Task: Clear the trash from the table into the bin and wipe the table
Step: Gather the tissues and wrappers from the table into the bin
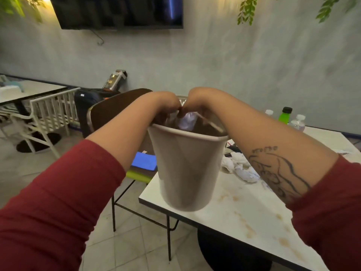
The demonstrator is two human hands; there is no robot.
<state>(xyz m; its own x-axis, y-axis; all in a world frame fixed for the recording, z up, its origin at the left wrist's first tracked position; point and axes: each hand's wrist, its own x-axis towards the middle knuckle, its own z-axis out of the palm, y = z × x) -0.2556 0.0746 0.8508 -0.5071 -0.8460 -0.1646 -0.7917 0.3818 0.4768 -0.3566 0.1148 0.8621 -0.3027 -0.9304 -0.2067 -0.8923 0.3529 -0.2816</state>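
Red sleeves (58,192), then bin (185,163) swallowing left hand (166,106) and right hand (197,102), fingers unseen; tissues (240,167) behind.

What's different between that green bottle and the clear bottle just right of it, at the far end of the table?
The green bottle is bright green with a black cap. The clear bottle is see-through with a white cap. The green bottle seems to stand a little farther back than the clear bottle. Both stand upright on the table, partly hidden behind the person's forearm.
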